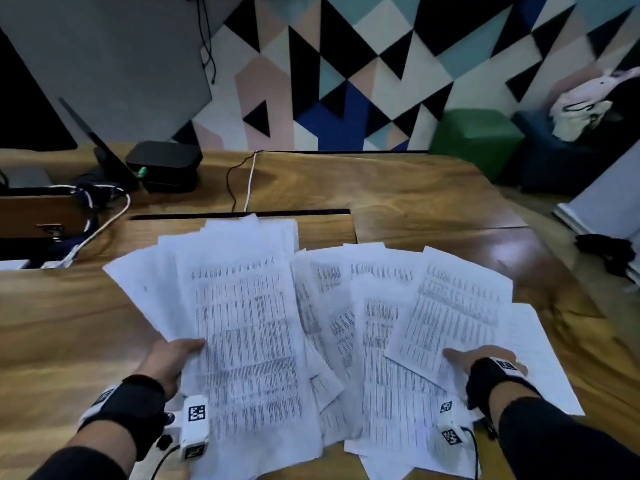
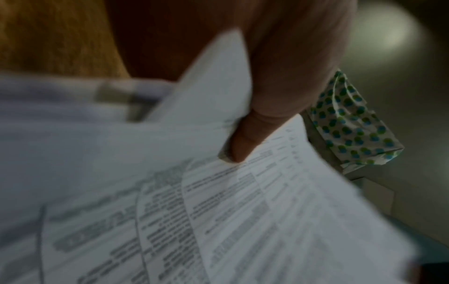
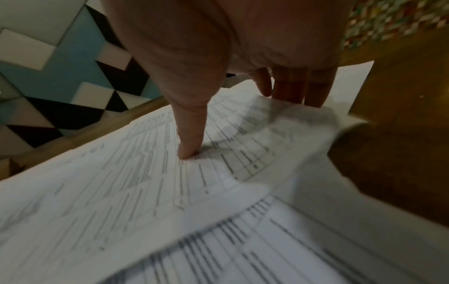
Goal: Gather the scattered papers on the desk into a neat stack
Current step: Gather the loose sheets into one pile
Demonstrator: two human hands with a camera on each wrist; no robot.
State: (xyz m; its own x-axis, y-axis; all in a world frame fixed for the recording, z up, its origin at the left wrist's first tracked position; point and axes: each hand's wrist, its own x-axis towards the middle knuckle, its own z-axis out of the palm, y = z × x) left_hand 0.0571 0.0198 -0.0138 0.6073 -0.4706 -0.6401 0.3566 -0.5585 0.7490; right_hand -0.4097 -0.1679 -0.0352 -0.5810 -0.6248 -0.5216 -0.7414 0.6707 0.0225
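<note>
Several white printed papers (image 1: 311,323) lie fanned across the wooden desk (image 1: 415,195). My left hand (image 1: 173,358) grips the left bundle of papers (image 1: 242,323) at its left edge, thumb on top; in the left wrist view the thumb (image 2: 245,140) pinches the sheets (image 2: 243,211). My right hand (image 1: 481,358) holds the right-hand sheet (image 1: 453,306) near its lower right corner. The right wrist view has its thumb (image 3: 192,134) pressing on top of the sheet (image 3: 121,182) and its fingers (image 3: 291,86) under the lifted edge.
A black box (image 1: 164,166), cables (image 1: 104,223) and a dark screen (image 1: 100,147) stand at the back left. A cable slot (image 1: 242,214) runs across behind the papers. A green stool (image 1: 478,133) stands beyond the desk's far right.
</note>
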